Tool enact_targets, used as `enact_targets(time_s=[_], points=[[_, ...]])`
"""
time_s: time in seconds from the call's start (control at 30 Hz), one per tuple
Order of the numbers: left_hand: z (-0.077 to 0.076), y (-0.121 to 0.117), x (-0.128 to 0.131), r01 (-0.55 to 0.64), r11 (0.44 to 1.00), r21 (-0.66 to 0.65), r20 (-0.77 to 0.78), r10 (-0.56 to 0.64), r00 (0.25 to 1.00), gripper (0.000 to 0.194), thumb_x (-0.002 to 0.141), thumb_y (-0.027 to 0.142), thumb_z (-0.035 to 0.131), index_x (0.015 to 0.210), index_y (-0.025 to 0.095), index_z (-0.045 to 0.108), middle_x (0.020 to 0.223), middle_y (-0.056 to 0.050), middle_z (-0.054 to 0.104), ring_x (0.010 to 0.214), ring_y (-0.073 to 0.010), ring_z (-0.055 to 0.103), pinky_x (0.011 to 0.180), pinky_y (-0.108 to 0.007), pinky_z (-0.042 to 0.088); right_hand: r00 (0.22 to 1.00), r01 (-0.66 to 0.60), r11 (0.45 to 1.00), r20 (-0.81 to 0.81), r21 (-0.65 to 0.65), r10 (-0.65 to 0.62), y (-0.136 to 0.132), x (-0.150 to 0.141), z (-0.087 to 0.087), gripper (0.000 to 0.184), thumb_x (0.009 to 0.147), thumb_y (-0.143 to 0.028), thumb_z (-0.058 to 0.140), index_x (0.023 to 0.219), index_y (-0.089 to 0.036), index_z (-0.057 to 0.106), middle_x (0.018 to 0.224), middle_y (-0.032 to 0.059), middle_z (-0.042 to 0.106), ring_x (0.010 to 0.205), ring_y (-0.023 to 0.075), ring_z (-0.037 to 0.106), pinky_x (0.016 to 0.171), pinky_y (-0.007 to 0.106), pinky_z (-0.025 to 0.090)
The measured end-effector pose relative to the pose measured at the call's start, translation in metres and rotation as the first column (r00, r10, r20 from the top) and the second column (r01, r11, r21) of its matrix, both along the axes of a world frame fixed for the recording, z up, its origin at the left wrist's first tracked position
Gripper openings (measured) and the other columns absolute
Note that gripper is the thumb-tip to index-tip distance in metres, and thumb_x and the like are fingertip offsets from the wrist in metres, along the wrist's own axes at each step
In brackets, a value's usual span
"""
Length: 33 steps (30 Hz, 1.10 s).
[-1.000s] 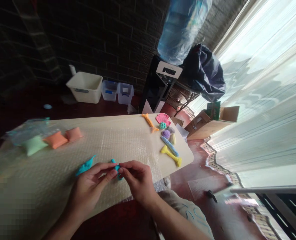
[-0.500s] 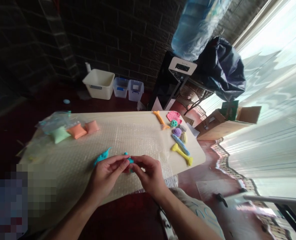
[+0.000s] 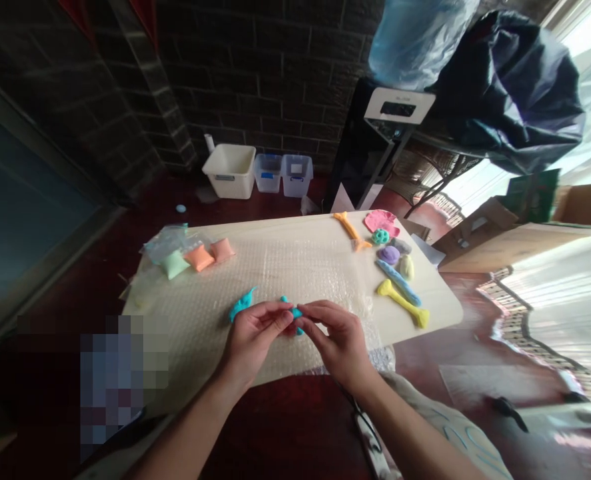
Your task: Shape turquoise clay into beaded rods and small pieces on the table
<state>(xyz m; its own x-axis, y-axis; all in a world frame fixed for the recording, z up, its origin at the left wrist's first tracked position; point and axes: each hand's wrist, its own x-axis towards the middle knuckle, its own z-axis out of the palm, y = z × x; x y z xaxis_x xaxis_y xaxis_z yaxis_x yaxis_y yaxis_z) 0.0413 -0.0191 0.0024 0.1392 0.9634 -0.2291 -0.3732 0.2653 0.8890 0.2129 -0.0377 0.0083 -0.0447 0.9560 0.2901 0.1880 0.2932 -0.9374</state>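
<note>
Between the fingertips of both hands is a small piece of turquoise modelling clay (image 3: 296,312), partly hidden by the fingers. My left hand (image 3: 259,332) pinches it from the left, and my right hand (image 3: 339,331) pinches it from the right. Small turquoise bits poke out above and below the fingers. A larger torn lump of turquoise clay (image 3: 242,303) lies just beyond my left hand on the bubble wrap (image 3: 300,267). At the table's right end are a yellow bone shape (image 3: 403,304), a blue stick (image 3: 398,281), a purple piece (image 3: 389,255) and an orange bone shape (image 3: 352,231).
Packets of green clay (image 3: 175,265) and orange clay (image 3: 200,257) lie at the table's (image 3: 305,225) far left. A pink piece (image 3: 382,223) and a teal openwork ball (image 3: 380,236) sit far right. Plastic bins (image 3: 229,172), a water dispenser (image 3: 360,143) and a cardboard box (image 3: 505,240) stand beyond.
The view has swung a little to the left, so the table and hands appear further right. Both hands keep their pinch on the turquoise clay, with little finger movement.
</note>
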Motion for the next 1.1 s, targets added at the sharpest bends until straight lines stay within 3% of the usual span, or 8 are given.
enact_targets(time_s=[0.2,0.37,0.6,0.67,0.77,0.93,1.0,1.1], points=[[0.005,-0.009,-0.004,0.022,1.0,-0.02,-0.023,-0.023,0.999,0.028,0.075,0.037,0.093,0.086,0.015,0.081,0.078,-0.007,0.081,0.063,-0.0137,0.072,0.065,-0.025,0.061,0.988,-0.03,0.996,-0.153,-0.088,0.017,-0.008,-0.001,-0.007,0.024,0.091,-0.027,0.081,0.115,-0.027,0.081,0.098,0.0063,0.082,0.086,0.0205,0.078,0.078,0.034,0.064],[0.015,-0.02,0.001,0.086,0.996,-0.035,-0.014,-0.086,0.996,0.027,0.08,0.04,0.089,0.081,0.014,0.079,0.076,-0.006,0.078,0.066,-0.0141,0.071,0.066,-0.025,0.062,0.998,-0.043,0.999,-0.051,0.01,0.043,-0.019,0.005,-0.002,0.018,0.09,-0.028,0.082,0.108,-0.025,0.083,0.095,0.0069,0.08,0.084,0.0198,0.075,0.077,0.034,0.061],[0.015,-0.038,0.015,0.176,0.975,0.134,-0.119,-0.161,0.98,0.034,0.085,0.033,0.085,0.115,0.021,0.079,0.099,-0.007,0.08,0.083,-0.0198,0.076,0.077,-0.032,0.064,0.932,-0.108,0.956,-0.362,-0.271,0.003,-0.038,0.021,0.005,0.025,0.089,-0.044,0.082,0.096,-0.019,0.085,0.077,0.0049,0.079,0.068,0.0171,0.07,0.067,0.031,0.059],[0.013,-0.042,0.018,0.204,0.96,0.193,-0.205,-0.164,0.965,0.028,0.086,0.033,0.084,0.11,0.019,0.081,0.097,-0.008,0.081,0.08,-0.0199,0.075,0.078,-0.033,0.063,0.93,-0.124,0.951,-0.368,-0.282,0.012,-0.042,0.025,0.005,0.027,0.088,-0.045,0.082,0.094,-0.019,0.086,0.073,0.0042,0.078,0.065,0.0159,0.068,0.066,0.03,0.057],[0.01,-0.045,0.025,0.156,0.955,0.251,-0.273,-0.084,0.958,0.022,0.086,0.034,0.083,0.102,0.018,0.083,0.096,-0.008,0.081,0.078,-0.02,0.075,0.078,-0.033,0.063,0.927,-0.133,0.949,-0.376,-0.284,0.018,-0.046,0.028,0.003,0.032,0.09,-0.048,0.079,0.097,-0.018,0.086,0.074,0.0045,0.077,0.069,0.0161,0.068,0.068,0.03,0.058],[0.003,-0.041,0.036,0.066,0.989,0.129,-0.149,-0.047,0.988,0.029,0.084,0.039,0.085,0.102,0.016,0.082,0.094,-0.009,0.082,0.081,-0.021,0.076,0.082,-0.035,0.064,0.907,-0.059,0.966,-0.419,-0.253,-0.054,-0.045,0.031,-0.003,0.044,0.089,-0.045,0.081,0.127,-0.022,0.076,0.098,0.0061,0.078,0.077,0.0159,0.071,0.073,0.031,0.059],[0.001,-0.04,0.038,0.105,0.992,0.066,-0.096,-0.098,0.991,0.03,0.083,0.039,0.086,0.101,0.015,0.083,0.094,-0.01,0.082,0.084,-0.0214,0.076,0.083,-0.036,0.064,0.943,-0.034,0.979,-0.332,-0.201,-0.035,-0.045,0.035,-0.003,0.041,0.089,-0.041,0.082,0.125,-0.023,0.077,0.107,0.0076,0.077,0.081,0.0163,0.072,0.074,0.031,0.059],[0.003,-0.042,0.038,0.217,0.976,-0.001,-0.055,-0.217,0.975,0.027,0.083,0.036,0.087,0.099,0.015,0.084,0.095,-0.01,0.083,0.085,-0.0204,0.075,0.084,-0.034,0.063,0.985,-0.032,0.994,-0.175,-0.105,0.013,-0.047,0.044,0.0,0.03,0.09,-0.04,0.081,0.113,-0.02,0.082,0.102,0.0085,0.074,0.084,0.0173,0.071,0.073,0.03,0.058]])
